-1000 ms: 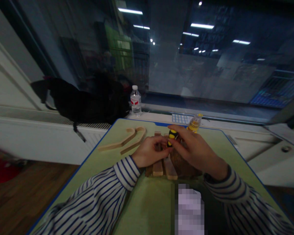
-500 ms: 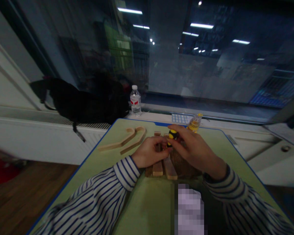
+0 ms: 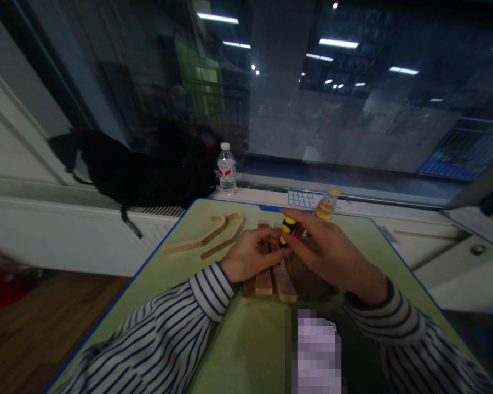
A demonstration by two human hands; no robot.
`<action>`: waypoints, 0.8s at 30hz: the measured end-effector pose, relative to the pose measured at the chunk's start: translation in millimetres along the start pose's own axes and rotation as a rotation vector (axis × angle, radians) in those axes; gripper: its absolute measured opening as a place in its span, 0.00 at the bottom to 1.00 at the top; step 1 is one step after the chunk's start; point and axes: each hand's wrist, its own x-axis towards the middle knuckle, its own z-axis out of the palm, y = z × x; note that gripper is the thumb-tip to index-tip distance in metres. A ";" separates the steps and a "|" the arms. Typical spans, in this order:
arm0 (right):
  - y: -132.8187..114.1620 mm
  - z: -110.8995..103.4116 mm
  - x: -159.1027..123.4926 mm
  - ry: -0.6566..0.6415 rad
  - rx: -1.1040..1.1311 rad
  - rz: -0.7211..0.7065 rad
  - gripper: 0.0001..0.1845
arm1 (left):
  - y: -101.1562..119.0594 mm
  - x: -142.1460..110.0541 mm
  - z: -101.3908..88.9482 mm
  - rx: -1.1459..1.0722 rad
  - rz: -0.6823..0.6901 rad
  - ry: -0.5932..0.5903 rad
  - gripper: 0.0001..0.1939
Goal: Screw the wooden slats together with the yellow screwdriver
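Observation:
A short yellow-and-black screwdriver stands nearly upright above wooden slats, its top leaning slightly right. My right hand is closed on its handle, thumb and fingers around it. My left hand is closed too, fingertips pinched together at the screwdriver's lower end; whatever they hold there is hidden. Beneath both hands lie a wooden slat and a second, slanted wooden slat, on a dark brown board. The screwdriver's tip cannot be seen.
Two hooked wooden pieces lie to the left, one nearer and one farther, on the green table. A yellow-capped bottle stands behind my right hand. On the sill are a water bottle and a black bag.
My right hand has shifted slightly, and the screwdriver's handle is turned and tilted a little differently. My left hand stays in place, still pinching by the lower end.

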 end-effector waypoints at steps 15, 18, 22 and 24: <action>0.8 0.9 0.4 -0.013 -0.004 -0.004 0.20 | 5.4 -0.1 0.7 0.036 -0.018 -0.034 0.09; 1.6 1.3 -0.2 -0.009 -0.014 -0.009 0.20 | 6.2 -0.6 0.9 0.045 -0.024 -0.040 0.10; 1.1 1.9 -0.1 -0.001 -0.026 0.001 0.19 | 7.3 -0.8 1.0 0.046 -0.020 -0.050 0.11; 0.6 1.9 0.1 0.000 -0.032 0.003 0.19 | 7.6 -0.9 1.2 0.047 -0.017 -0.052 0.10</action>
